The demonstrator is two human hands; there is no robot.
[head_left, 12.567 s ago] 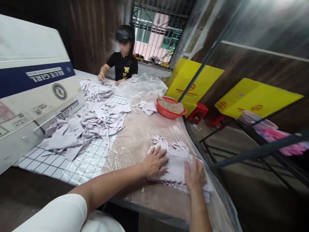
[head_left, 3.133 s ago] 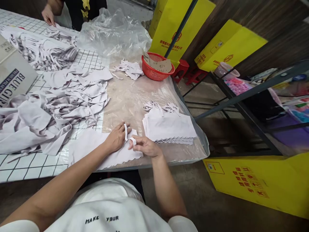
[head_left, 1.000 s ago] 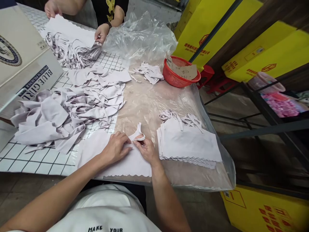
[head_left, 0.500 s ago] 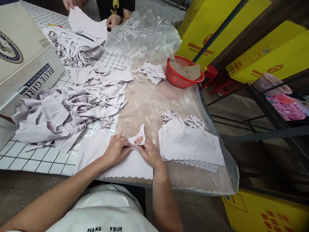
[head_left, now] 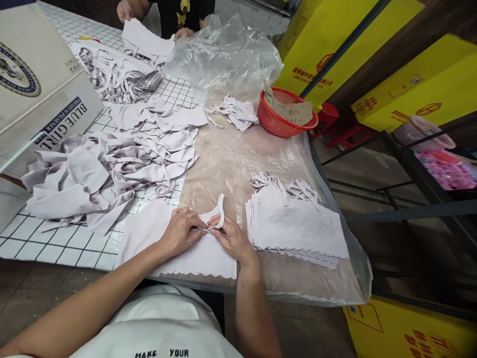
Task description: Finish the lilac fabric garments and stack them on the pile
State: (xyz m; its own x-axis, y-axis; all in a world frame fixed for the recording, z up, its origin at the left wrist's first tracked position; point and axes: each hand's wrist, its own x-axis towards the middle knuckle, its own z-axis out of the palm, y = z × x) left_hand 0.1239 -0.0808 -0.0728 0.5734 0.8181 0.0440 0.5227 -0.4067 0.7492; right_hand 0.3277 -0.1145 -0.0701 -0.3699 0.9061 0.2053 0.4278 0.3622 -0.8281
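Fingertip work at the near edge of the tabletop: pinching the narrow strap (head_left: 219, 211) of a pale garment (head_left: 194, 258) between the left hand (head_left: 181, 231) and the right hand (head_left: 233, 238), both closing thumb and fingers on it, knuckles nearly touching. Holding its loop up just beyond the fingers, with the garment itself lying flat under the wrists and its scalloped hem along the near edge. Working just beside a neat stack (head_left: 298, 228) of like pieces to the right, near the right edge, with hems toward the near edge and straps bunching at the far side. Resting all of this on a clear plastic sheet (head_left: 238, 164) covering the right half and drooping over the near right corner. Passing, to the left, a loose heap (head_left: 108, 169) of the same pale cloth sprawling over a grid-patterned cover (head_left: 55, 246), and a printed cardboard box (head_left: 33, 99) at the left edge. Reaching farther: a small pile (head_left: 236, 110) of pieces and a red basket (head_left: 285, 127) with a cardboard tag (head_left: 292, 109), at the right edge, well apart from the hands. Ending at the far edge with a crumpled plastic bag (head_left: 223, 54) and a co-worker's hands (head_left: 124, 10) handling another pale piece.
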